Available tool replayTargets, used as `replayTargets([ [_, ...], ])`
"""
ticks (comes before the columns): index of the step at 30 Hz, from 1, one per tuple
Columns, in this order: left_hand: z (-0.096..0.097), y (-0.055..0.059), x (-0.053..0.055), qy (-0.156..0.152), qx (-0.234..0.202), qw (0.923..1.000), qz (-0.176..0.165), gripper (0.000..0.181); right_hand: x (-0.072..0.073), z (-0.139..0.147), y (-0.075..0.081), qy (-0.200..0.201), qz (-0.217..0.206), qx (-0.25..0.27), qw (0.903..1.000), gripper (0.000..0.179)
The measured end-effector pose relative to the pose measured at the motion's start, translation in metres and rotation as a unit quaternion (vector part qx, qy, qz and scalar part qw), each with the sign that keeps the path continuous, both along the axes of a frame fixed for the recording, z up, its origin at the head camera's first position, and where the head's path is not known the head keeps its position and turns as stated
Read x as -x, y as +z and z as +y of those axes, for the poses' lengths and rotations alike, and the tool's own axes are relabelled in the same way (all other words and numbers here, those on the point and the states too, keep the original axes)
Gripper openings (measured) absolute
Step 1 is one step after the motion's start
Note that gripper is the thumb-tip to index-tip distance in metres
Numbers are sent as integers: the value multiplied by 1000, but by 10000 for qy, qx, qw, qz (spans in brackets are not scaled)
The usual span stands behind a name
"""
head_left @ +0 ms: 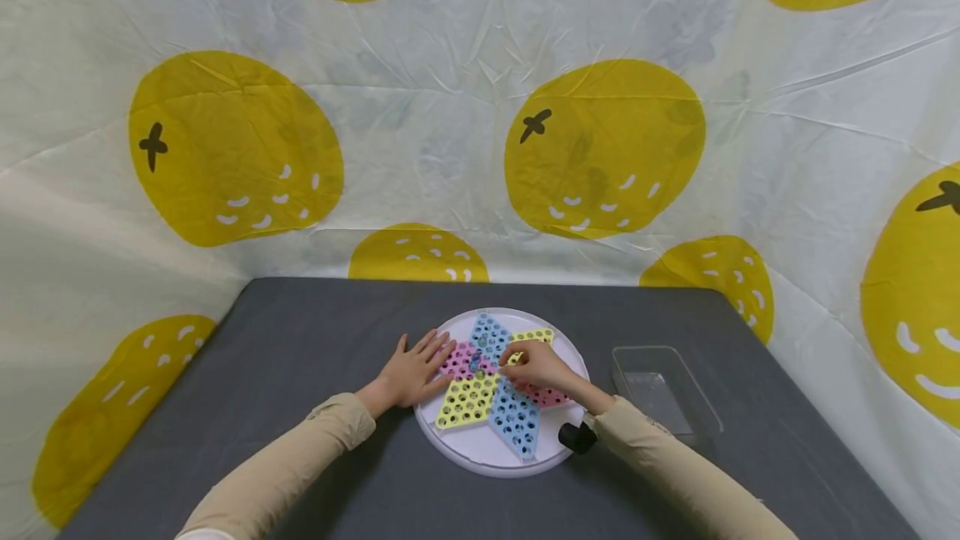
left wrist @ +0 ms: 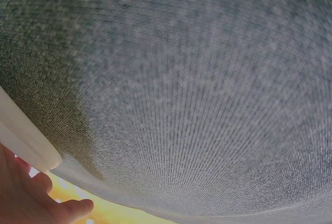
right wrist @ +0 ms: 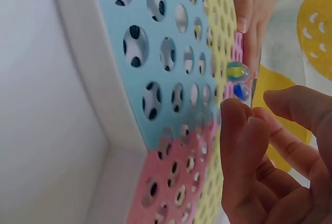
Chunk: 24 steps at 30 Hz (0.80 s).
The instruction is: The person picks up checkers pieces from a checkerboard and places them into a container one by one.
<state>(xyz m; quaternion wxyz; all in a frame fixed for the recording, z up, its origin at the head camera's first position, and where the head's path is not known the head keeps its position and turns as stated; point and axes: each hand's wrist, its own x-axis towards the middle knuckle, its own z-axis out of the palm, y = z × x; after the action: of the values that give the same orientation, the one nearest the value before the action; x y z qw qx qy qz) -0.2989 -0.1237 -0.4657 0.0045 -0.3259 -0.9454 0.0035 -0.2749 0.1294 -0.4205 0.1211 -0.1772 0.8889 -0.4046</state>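
Observation:
A round white tray (head_left: pixel 480 463) on the table carries a star-shaped board (head_left: pixel 467 403) with holes, in blue, yellow and pink sections. My left hand (head_left: pixel 411 372) rests with spread fingers on its left rim and the pink section. My right hand (head_left: pixel 537 367) is over the board's middle, fingers bent and thumb close to a fingertip. Whether something is between them is hidden. Several glass marbles sit near the board's centre; in the right wrist view a yellow-green marble (right wrist: pixel 237 72) and a blue marble (right wrist: pixel 241 91) lie just beyond my right fingertips.
To the right of the tray stands a clear plastic container (head_left: pixel 660 398) on the dark grey table (head_left: pixel 330 315). Behind the table hangs a pale cloth (head_left: pixel 420 148) printed with yellow fruit. A black wrist device (head_left: pixel 577 437) is on my right wrist.

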Motion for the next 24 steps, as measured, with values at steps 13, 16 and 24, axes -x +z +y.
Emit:
replayTargets([
  [13,0,-4,2,75,153,9998,69,63,3,-18,-13,-232,-254,-237,9991,12],
  [16,1,-3,2,49,113,9999,86,62,3,-21,-13,-271,-289,-291,9988,13],
  [24,1,0,0,57,18,10000,18,62,5,-27,-13,-303,-351,-179,9988,14],
])
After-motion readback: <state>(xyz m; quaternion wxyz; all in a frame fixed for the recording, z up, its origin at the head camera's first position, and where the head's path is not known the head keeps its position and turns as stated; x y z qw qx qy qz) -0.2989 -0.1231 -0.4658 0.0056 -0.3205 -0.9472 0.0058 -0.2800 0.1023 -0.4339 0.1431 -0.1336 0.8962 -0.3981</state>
